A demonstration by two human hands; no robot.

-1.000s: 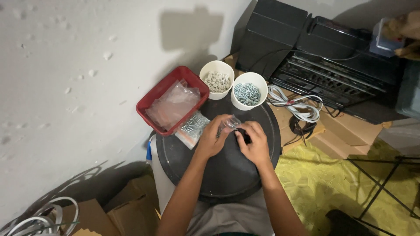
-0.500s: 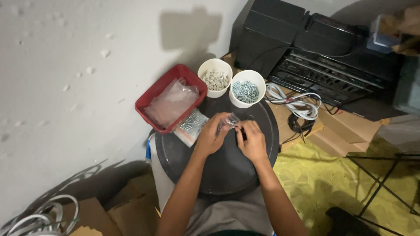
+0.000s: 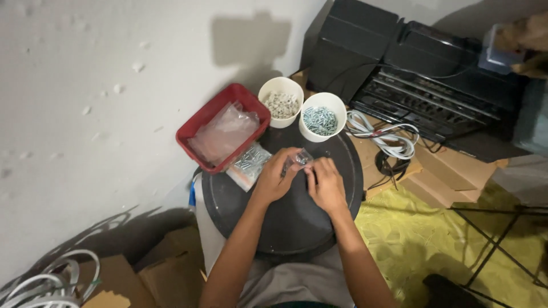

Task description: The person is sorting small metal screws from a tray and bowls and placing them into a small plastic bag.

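Left hand (image 3: 275, 180), right hand (image 3: 326, 183) pinch clear bag (image 3: 299, 158).

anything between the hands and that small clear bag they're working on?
Nothing visible. The left hand and right hand both already grip the small clear bag, held just above the round black tray. The two white cups and red basket sit beyond, clear of the hands.

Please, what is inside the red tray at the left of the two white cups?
Inside the red tray lie crumpled clear plastic bags, which look empty. They cover most of the tray floor, so anything lying under them cannot be seen.
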